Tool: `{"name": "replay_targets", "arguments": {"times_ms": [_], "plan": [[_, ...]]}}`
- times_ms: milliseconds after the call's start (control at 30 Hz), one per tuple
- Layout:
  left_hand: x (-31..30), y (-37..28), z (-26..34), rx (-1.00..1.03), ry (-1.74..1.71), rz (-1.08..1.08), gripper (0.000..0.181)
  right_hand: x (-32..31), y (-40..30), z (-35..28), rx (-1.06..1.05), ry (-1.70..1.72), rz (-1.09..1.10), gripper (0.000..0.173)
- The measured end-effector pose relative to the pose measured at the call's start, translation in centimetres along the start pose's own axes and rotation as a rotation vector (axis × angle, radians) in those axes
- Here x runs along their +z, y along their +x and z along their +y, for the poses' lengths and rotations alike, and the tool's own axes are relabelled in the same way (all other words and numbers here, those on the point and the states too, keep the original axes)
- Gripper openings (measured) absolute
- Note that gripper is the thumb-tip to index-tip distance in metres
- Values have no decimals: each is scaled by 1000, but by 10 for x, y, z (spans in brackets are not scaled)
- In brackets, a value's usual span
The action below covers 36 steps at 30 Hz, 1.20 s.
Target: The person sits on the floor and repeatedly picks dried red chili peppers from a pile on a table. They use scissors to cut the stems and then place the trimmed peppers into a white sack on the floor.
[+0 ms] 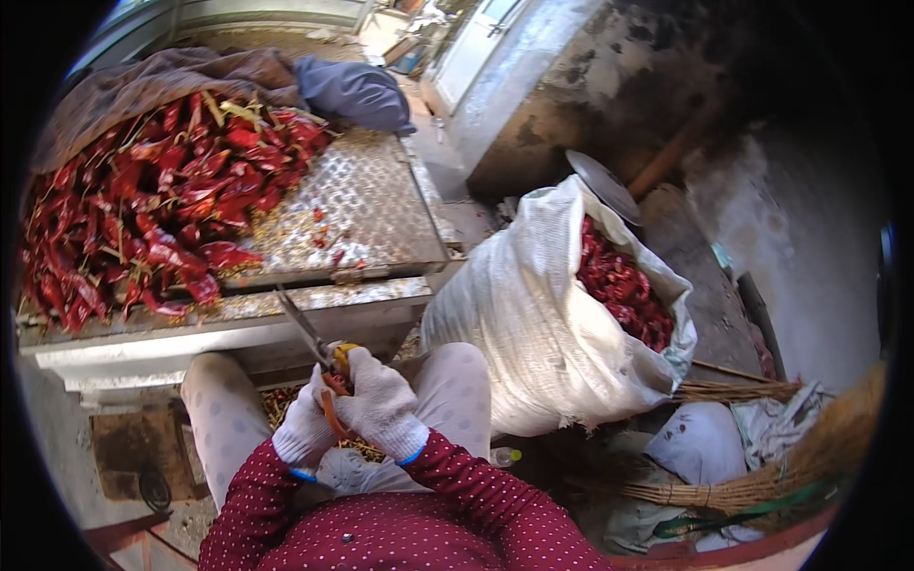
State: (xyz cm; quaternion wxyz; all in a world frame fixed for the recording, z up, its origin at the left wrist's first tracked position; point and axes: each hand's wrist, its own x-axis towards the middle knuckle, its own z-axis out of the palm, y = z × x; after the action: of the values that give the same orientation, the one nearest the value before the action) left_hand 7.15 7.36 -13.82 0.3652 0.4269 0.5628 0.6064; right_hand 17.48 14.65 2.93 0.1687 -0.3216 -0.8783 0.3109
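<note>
Both my hands wear white knit gloves and are close together above my lap. In my right hand [378, 400] are scissors [303, 327] with long metal blades pointing up and left, and orange and yellow parts at the handles. My left hand [305, 421] is closed beside them, on something dark red, apparently a dried chili pepper [340, 383], mostly hidden by the fingers. Ahead of me, a large heap of dried red chili peppers [171, 200] with pale stems lies on a metal-topped platform [364, 200]. A white woven sack [514, 314] at my right holds more red chilies [621, 285].
A brown cloth [164, 78] and a blue-grey cloth [357, 93] lie at the heap's back edge. Brooms [714, 492], a stuffed white bag [700, 441] and a bottle with a yellow-green cap [505, 457] are at the right. A round lid [603, 187] stands behind the sack.
</note>
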Motion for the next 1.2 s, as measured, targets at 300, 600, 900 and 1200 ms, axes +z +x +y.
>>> {"name": "replay_targets", "arguments": {"times_ms": [300, 600, 900, 1200], "plan": [[-7, -12, 94, -157, -901, -43, 101, -166, -1, 2, -57, -117, 315, 28], [2, -6, 96, -347, -895, 39, 71, -432, 14, 79, 596, -996, 814, 60], [11, -4, 63, -589, -927, 90, 17, -292, 69, 66, 217, -98, 482, 20], [8, -5, 62, -576, -1038, 251, 13, -104, 159, -12, 183, -775, -138, 53]]}}
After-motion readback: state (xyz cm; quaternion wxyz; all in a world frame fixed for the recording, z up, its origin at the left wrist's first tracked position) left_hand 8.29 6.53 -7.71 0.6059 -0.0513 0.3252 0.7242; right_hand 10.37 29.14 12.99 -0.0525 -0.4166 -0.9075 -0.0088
